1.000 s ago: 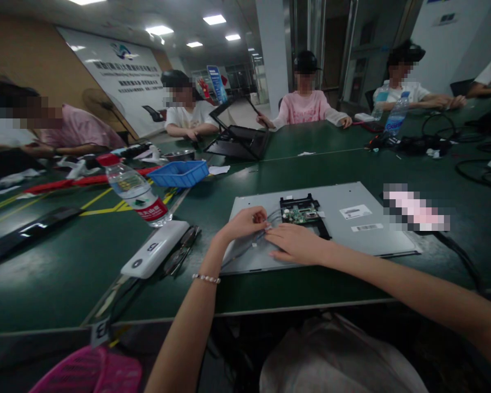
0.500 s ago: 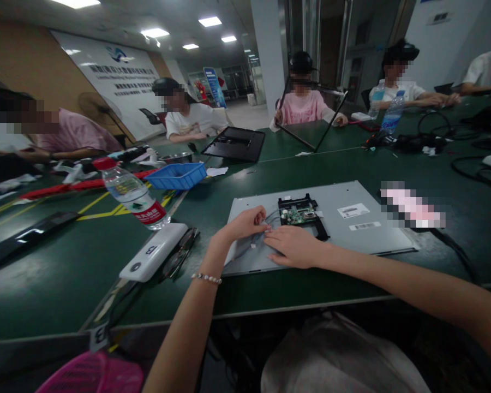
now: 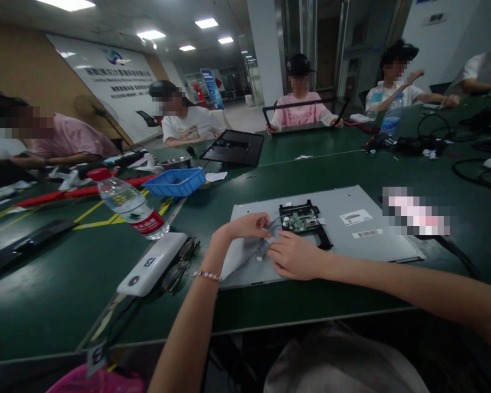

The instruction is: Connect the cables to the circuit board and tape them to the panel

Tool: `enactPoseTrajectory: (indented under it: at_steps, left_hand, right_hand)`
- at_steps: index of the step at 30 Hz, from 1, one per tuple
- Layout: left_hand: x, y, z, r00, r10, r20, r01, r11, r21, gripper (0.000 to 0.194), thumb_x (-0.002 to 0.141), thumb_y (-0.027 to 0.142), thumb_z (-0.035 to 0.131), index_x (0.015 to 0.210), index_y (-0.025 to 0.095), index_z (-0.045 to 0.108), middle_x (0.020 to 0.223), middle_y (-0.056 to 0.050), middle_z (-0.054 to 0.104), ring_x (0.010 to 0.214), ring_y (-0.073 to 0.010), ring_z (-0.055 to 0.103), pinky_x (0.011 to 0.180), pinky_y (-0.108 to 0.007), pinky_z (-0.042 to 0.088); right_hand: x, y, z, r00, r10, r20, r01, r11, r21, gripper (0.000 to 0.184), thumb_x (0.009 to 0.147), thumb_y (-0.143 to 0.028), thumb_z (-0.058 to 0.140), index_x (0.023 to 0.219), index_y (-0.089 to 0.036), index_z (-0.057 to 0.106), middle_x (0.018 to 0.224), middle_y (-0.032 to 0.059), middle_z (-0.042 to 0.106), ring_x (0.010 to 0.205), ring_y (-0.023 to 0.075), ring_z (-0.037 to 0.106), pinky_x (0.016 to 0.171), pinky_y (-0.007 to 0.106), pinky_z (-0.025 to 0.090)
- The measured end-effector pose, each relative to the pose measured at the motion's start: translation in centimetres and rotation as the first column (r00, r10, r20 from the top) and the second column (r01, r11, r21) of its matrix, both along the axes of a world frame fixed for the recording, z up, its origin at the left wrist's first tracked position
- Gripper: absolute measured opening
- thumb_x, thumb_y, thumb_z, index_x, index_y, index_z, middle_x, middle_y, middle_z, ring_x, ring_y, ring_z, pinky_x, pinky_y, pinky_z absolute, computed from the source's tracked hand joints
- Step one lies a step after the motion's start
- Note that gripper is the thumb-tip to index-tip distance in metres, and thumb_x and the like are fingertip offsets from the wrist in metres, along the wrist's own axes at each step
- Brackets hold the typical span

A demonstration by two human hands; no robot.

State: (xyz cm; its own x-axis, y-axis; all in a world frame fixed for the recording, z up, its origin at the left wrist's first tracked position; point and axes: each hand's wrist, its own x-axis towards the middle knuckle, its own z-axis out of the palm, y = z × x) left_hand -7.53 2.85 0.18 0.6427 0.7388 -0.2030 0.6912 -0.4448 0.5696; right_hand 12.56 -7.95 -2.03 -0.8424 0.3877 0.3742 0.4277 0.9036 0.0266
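Observation:
A grey metal display panel (image 3: 352, 240) lies back-side up on the green table (image 3: 65, 284) in front of me. A small green circuit board (image 3: 298, 221) in a black bracket sits near its middle, with thin wires (image 3: 265, 240) running off to the left. My left hand (image 3: 245, 226) pinches these wires just left of the board, fingers curled. My right hand (image 3: 294, 256) rests on the panel below the board, fingers bent and pressing on the wires near a small white connector.
A water bottle (image 3: 129, 204), a white power bank (image 3: 151, 265) and glasses (image 3: 180, 262) lie to my left. A blue tray (image 3: 175, 181) is further back. Several people sit around the table; one across holds a black frame (image 3: 305, 114). Cables (image 3: 433, 142) clutter the far right.
My hands stayed on the wires, the right fingers curling in more. The person across lowered the black frame from tilted to level. The view shifted slightly.

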Motion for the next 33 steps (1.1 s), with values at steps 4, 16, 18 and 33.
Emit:
enactPoseTrajectory:
  at_steps: [4,16,18,33]
  left_hand:
    - [-0.5,1.0,-0.1,0.997,-0.042,0.059,0.047,0.994,-0.095,0.03,0.065,0.04,0.071,0.084,0.019,0.061,0.068,0.002,0.056,0.062,-0.0136,0.049,0.056,-0.023,0.034]
    - [-0.3,0.5,-0.8,0.992,0.038,0.121,-0.039,0.999,0.007,0.03,0.084,0.043,0.05,0.076,0.017,0.062,0.06,0.001,0.053,0.058,-0.0127,0.047,0.054,-0.023,0.033]
    - [-0.4,0.4,-0.8,0.991,0.043,0.128,-0.043,0.999,-0.002,0.028,0.083,0.042,0.051,0.077,0.017,0.062,0.059,0.001,0.053,0.056,-0.0124,0.047,0.055,-0.023,0.034]
    - [-1.3,0.5,-0.5,0.964,0.068,0.257,-0.032,0.989,-0.141,0.024,0.081,0.037,0.056,0.081,0.017,0.068,0.068,-0.001,0.061,0.061,-0.0121,0.05,0.059,-0.023,0.038]
  right_hand:
    - [-0.6,0.7,0.1,0.999,0.026,0.033,-0.026,1.0,0.014,0.029,0.09,-0.03,0.044,0.096,-0.008,0.063,0.091,0.0152,0.067,0.09,0.0248,0.059,0.095,0.044,0.036]
    - [-1.0,1.1,-0.5,0.99,0.032,-0.14,-0.06,0.979,-0.197,0.029,0.089,-0.023,0.046,0.11,-0.01,0.059,0.117,0.0153,0.061,0.111,0.0237,0.054,0.096,0.038,0.044]
    - [-1.1,1.1,-0.6,0.989,0.032,-0.143,-0.061,0.978,-0.199,0.029,0.089,-0.022,0.046,0.112,-0.009,0.059,0.119,0.0158,0.06,0.114,0.0237,0.053,0.098,0.037,0.044]
    - [-1.1,1.4,-0.7,0.986,0.025,-0.162,-0.059,0.976,-0.211,0.026,0.088,-0.018,0.046,0.109,-0.01,0.059,0.118,0.015,0.061,0.114,0.0225,0.055,0.096,0.034,0.045]
